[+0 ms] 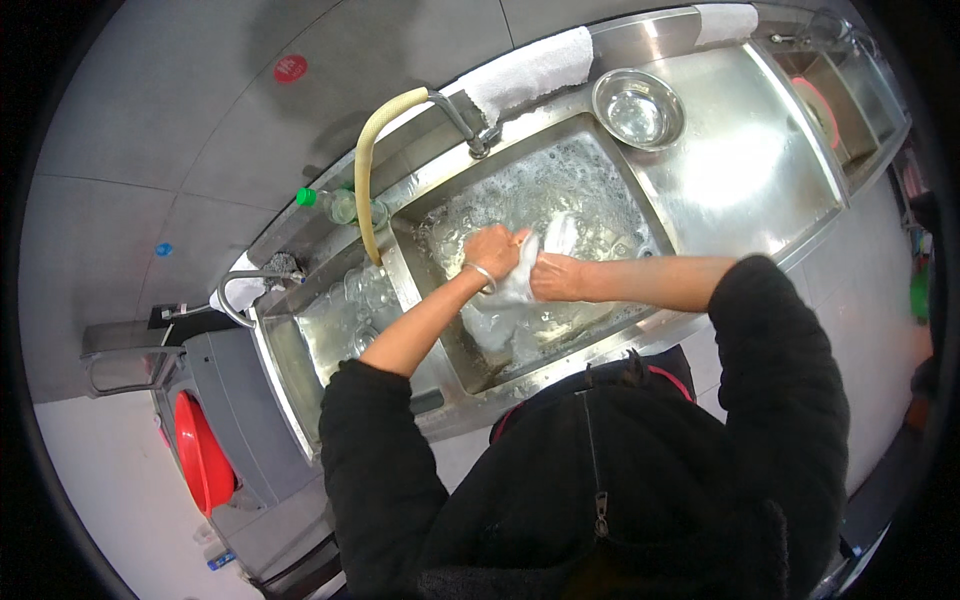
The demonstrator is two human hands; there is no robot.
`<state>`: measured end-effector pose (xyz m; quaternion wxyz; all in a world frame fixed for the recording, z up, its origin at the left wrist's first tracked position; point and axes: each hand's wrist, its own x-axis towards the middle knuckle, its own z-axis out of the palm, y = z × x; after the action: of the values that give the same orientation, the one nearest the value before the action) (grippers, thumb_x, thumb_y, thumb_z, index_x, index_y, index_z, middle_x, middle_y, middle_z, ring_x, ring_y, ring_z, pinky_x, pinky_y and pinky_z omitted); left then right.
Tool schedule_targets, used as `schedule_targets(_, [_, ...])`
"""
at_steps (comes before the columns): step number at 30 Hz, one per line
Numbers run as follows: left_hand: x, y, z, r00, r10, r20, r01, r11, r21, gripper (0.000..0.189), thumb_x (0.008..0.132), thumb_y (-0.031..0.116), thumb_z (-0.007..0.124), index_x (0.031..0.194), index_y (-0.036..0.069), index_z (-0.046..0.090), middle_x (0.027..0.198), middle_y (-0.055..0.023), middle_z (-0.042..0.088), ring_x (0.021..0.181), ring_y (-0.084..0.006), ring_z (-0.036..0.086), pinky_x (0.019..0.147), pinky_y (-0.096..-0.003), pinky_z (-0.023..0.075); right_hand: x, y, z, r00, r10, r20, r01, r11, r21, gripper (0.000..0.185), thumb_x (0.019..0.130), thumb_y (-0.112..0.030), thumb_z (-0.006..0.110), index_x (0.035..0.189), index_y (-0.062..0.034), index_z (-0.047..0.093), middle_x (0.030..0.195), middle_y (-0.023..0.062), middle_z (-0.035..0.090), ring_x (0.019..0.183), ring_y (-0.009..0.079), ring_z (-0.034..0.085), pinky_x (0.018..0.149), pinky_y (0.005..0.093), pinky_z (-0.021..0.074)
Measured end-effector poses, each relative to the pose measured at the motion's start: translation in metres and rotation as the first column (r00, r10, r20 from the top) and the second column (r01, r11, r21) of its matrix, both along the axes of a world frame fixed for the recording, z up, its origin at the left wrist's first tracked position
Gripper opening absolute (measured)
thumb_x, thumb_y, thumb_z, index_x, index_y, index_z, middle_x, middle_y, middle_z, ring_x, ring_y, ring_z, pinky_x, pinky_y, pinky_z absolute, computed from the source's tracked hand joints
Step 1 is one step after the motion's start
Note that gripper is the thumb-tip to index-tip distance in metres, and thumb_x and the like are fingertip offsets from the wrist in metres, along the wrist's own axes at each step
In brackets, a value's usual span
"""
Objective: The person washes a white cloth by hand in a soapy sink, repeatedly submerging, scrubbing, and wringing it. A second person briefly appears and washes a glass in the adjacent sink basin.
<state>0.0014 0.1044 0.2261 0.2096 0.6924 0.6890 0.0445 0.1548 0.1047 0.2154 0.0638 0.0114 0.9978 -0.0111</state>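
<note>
A stainless steel sink full of soapy water lies before me. My left hand, with a pale bracelet at the wrist, is closed on a wet white cloth over the water. Close beside it on the right, my right hand grips the same cloth. Part of the cloth hangs between and below the two fists, near the water's surface. More whitish material shows under the suds, too blurred to name.
A steel bowl stands at the sink's back right corner. Behind are a faucet with a yellow hose, a white towel and a green-capped plastic bottle. The left basin holds clear vessels. A red basin is at far left.
</note>
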Motion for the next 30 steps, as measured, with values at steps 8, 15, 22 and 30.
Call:
schedule_targets(8, [0.009,-0.01,0.002,0.996,-0.063,-0.062,0.086,0.84,0.536,0.041,0.081,0.039,0.058,0.058,0.005,0.058,0.057,-0.0112,0.055,0.054,-0.0278,0.056,0.05,-0.0383,0.041,-0.002,-0.009,-0.014,0.79,-0.576,0.209,0.162,-0.133,-0.978,0.029,0.067,0.006,0.054,0.094,-0.0068,0.057,0.087,0.008,0.061,0.078,0.0201,0.061,0.068,0.0336,0.0505])
schedule_targets(15, [-0.005,0.014,0.034,0.942,-0.261,-0.212,0.336,0.754,0.564,0.04,0.083,0.036,0.056,0.059,0.004,0.056,0.058,-0.0068,0.055,0.053,-0.023,0.054,0.049,-0.0358,0.038,-0.019,-0.025,-0.038,0.38,-0.873,-0.306,0.21,0.403,-0.891,0.029,0.066,0.004,0.059,0.093,-0.0066,0.055,0.094,0.0114,0.057,0.084,0.0228,0.058,0.066,0.0341,0.0484])
schedule_targets(22, [-0.026,-0.003,-0.077,0.877,0.346,0.332,-0.179,0.879,-0.442,0.063,0.084,0.051,0.052,0.074,-0.009,0.064,0.068,-0.0217,0.064,0.067,-0.0305,0.064,0.063,-0.0374,0.0479,0.033,0.039,-0.075,0.974,0.171,-0.15,-0.151,0.979,0.138,0.007,0.061,-0.017,0.06,0.065,-0.0117,0.062,0.054,0.0047,0.053,0.051,0.0224,0.054,0.056,0.0398,0.0449])
schedule_targets(30, [-0.073,-0.094,-0.238,0.607,0.794,0.036,-0.741,0.581,-0.336,0.05,0.086,0.041,0.047,0.08,-0.006,0.065,0.086,-0.0246,0.064,0.082,-0.0376,0.062,0.074,-0.0431,0.0484,0.074,0.011,-0.096,0.084,-0.991,-0.109,0.619,0.137,-0.773,0.024,0.068,-0.012,0.064,0.09,-0.0039,0.065,0.081,0.0169,0.065,0.076,0.0323,0.063,0.066,0.0386,0.0485])
